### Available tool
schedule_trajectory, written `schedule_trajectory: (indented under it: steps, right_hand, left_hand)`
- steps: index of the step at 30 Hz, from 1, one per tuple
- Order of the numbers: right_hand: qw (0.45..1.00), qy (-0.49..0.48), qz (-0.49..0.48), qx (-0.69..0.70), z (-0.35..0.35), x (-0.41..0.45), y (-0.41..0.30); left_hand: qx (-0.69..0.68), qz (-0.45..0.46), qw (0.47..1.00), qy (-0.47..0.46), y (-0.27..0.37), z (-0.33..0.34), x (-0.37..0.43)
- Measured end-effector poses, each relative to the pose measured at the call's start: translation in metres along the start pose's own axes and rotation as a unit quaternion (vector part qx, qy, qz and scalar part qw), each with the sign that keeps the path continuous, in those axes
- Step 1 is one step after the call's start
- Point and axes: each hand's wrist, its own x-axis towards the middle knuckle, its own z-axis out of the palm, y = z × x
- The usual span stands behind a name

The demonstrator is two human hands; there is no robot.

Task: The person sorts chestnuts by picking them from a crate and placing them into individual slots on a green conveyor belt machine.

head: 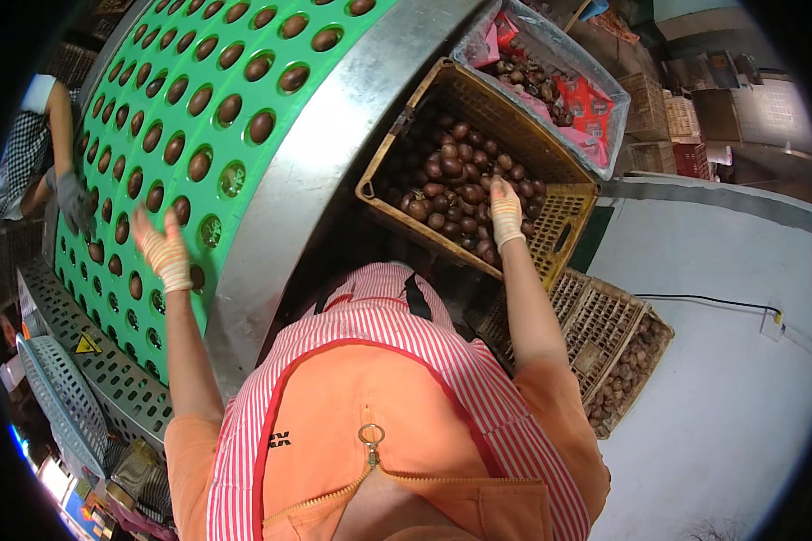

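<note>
My left hand (162, 249), in a striped fingerless glove, hovers over a green panel (223, 145) with rows of round cups. Its fingers are apart and slightly blurred; I see nothing held in it. A dark brown round fruit (181, 211), perhaps a passion fruit, sits in a cup beside the fingertips. Many cups hold one such fruit, while those near the lower end show none. My right hand (506, 208), gloved alike, reaches into a yellow plastic crate (575, 220) and touches the heaped fruits (457, 179). Its palm side is hidden, so a grip cannot be made out.
A metal rim (325, 128) separates the panel from the crate. Behind stands a lined bin (612, 132) of fruit and red wrappers. Another crate (599, 338) is at right. Across the panel is a co-worker's gloved hand (73, 203). A blue basket (61, 399) stands lower left.
</note>
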Motion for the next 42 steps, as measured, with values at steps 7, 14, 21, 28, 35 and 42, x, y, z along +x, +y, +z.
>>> schedule_trajectory:
  steps: [7,14,21,28,35,42]
  right_hand:
    - [0.979,-0.165,0.118,0.021,0.006,0.099,0.088]
    - [0.969,-0.207,0.097,-0.095,0.033,0.112,0.058]
    - [0.946,-0.254,0.202,0.017,0.019,0.099,0.01]
    - [0.904,-0.309,0.27,0.12,0.009,0.116,0.007]
    - [0.892,-0.366,0.231,0.129,0.014,0.111,0.005]
    - [0.831,-0.325,0.309,0.329,0.037,0.092,0.036]
  left_hand:
    - [-0.348,0.014,0.772,-0.531,0.286,0.116,-0.025]
    - [-0.043,0.056,0.736,-0.673,0.337,0.276,-0.089]
    - [-0.034,0.131,0.724,-0.677,0.343,0.32,-0.091]
    - [0.007,0.111,0.659,-0.743,0.358,0.32,-0.082]
    - [-0.067,0.064,0.688,-0.72,0.334,0.337,-0.11]
    - [-0.146,0.012,0.659,-0.738,0.317,0.342,-0.114]
